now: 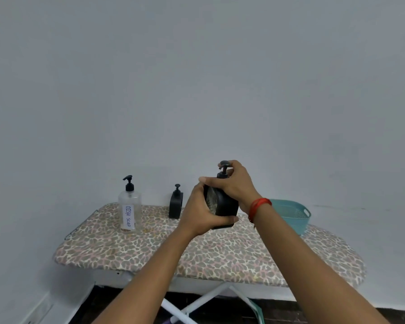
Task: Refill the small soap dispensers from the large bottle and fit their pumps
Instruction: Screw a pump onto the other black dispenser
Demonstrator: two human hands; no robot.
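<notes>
Both hands grip the black dispenser point(221, 203) (left point(200, 212) its body, right point(234, 183) its pump).

Ironing board point(131, 253) with leopard-print cover stands against a plain pale grey wall point(197, 78). Teal perforated plastic basket point(292, 217), with a handle cut-out in its rim, sits on the board's far right part, near the wall. White crossed metal legs point(207, 299) show under the board. Dark floor point(126, 307) below; white baseboard point(41, 308) at lower left.
</notes>
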